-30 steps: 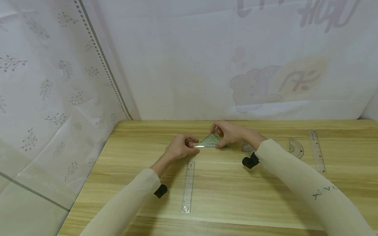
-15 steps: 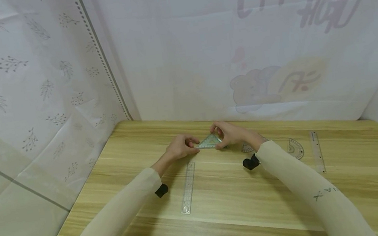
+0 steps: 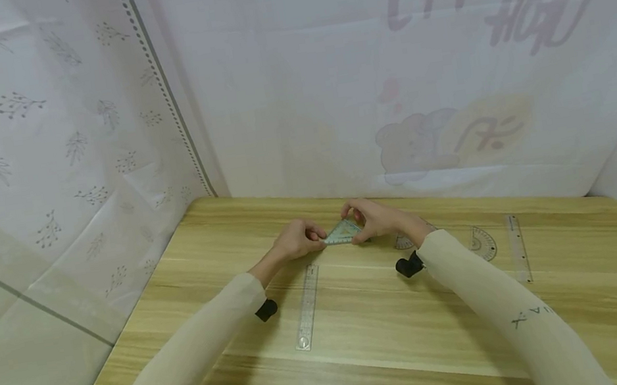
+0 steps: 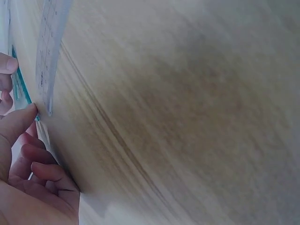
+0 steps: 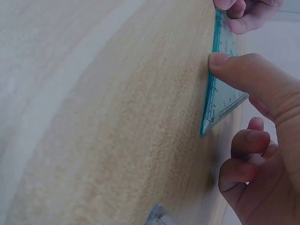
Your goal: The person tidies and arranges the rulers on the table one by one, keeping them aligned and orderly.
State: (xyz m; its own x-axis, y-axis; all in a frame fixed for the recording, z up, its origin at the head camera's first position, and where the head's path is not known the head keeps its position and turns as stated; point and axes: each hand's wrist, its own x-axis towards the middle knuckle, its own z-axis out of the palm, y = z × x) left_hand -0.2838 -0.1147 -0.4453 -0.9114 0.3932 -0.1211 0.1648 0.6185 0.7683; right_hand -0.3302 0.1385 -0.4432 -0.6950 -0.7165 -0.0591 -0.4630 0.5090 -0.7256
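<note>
A clear, green-tinted set square lies between both hands near the back of the table, its long graduated edge toward me. My left hand pinches its left corner between thumb and fingers. Its right part is held by my right hand, the thumb on the long edge and a fingertip at the upper side. In the right wrist view the set square shows printed scale marks, with one sharp corner free past the thumb. A clear ruler lies in front of the left hand.
Right of the hands lie a protractor, a second clear ruler and another protractor, partly hidden by the right wrist. A black wrist camera sits under the right sleeve. A white printed curtain hangs behind the wooden table.
The set square has tilted slightly, so the bright glare along its long edge is gone. My left fingers have drawn in a little on its left corner. The rulers stay where they were.
</note>
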